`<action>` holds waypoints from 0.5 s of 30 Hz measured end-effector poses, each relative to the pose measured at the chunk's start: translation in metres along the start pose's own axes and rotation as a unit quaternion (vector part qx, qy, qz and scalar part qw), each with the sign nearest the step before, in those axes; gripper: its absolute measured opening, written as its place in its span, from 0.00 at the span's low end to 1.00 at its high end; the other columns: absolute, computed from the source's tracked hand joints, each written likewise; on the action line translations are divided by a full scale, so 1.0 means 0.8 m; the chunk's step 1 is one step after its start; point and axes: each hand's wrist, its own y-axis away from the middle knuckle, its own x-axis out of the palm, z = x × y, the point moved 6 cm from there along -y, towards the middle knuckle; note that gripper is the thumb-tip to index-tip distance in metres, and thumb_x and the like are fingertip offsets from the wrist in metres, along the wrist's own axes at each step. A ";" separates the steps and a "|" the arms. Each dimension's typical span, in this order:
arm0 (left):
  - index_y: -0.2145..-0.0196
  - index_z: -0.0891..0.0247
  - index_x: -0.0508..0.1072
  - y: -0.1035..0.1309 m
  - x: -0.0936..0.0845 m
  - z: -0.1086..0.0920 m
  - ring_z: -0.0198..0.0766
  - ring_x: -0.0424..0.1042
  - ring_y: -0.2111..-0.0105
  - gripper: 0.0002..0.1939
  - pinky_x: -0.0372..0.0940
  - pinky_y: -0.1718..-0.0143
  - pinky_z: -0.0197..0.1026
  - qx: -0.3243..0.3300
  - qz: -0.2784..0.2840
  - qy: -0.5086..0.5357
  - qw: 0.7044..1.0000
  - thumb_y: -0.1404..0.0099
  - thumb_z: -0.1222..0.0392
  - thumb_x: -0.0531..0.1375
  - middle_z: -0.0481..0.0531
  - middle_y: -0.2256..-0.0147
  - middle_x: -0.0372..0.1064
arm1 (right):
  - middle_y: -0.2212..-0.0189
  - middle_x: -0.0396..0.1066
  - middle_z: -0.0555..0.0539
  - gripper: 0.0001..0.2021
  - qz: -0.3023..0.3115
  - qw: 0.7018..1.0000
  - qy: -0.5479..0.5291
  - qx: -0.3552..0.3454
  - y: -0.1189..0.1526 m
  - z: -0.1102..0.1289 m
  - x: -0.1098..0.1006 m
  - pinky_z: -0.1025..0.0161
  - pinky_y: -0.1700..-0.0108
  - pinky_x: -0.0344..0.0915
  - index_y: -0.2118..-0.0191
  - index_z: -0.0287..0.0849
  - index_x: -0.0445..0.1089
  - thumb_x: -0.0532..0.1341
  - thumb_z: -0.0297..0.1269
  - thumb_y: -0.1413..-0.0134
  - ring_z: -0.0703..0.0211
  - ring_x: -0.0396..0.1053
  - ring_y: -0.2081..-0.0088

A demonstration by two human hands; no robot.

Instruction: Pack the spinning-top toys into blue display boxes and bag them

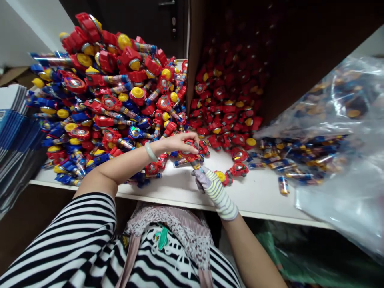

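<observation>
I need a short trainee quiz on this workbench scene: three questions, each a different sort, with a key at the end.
1. Fill the gap: the left hand and the right hand are both on a mainly ____ toy.
2. Multiple choice: which hand wears the striped glove? A) left B) right C) both
3. True or false: the clear plastic lies to the right of the large toy heap.

Key: 1. red; 2. B; 3. true

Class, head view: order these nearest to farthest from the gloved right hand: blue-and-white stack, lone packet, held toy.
1. Held toy: in the right hand.
2. Lone packet: off to the right.
3. Blue-and-white stack: far left.
</observation>
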 end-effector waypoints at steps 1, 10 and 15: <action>0.65 0.66 0.70 0.005 -0.008 -0.010 0.35 0.69 0.65 0.18 0.64 0.62 0.38 0.008 0.000 -0.010 1.000 0.49 0.53 0.69 0.50 0.65 0.69 | 0.63 0.75 0.42 0.26 -0.021 1.000 -0.004 -0.006 -0.002 -0.002 -0.003 0.56 0.58 0.73 0.59 0.44 0.71 0.53 0.63 0.40 0.53 0.74 0.63; 0.65 0.60 0.75 -0.034 -0.271 -0.204 0.33 0.68 0.61 0.15 0.58 0.63 0.36 0.145 -0.449 -0.360 0.805 0.49 0.55 0.71 0.41 0.69 0.65 | 0.50 0.74 0.37 0.23 -0.150 0.988 0.024 -0.017 0.026 -0.028 -0.082 0.43 0.43 0.68 0.48 0.45 0.70 0.59 0.56 0.39 0.48 0.73 0.49; 0.74 0.63 0.72 -0.130 -0.354 -0.208 0.34 0.62 0.54 0.20 0.61 0.56 0.37 0.095 -0.470 -0.339 0.809 0.56 0.53 0.77 0.43 0.68 0.64 | 0.55 0.77 0.41 0.21 -0.169 0.985 0.006 0.039 0.059 -0.053 -0.094 0.46 0.45 0.71 0.53 0.45 0.74 0.58 0.56 0.39 0.50 0.75 0.53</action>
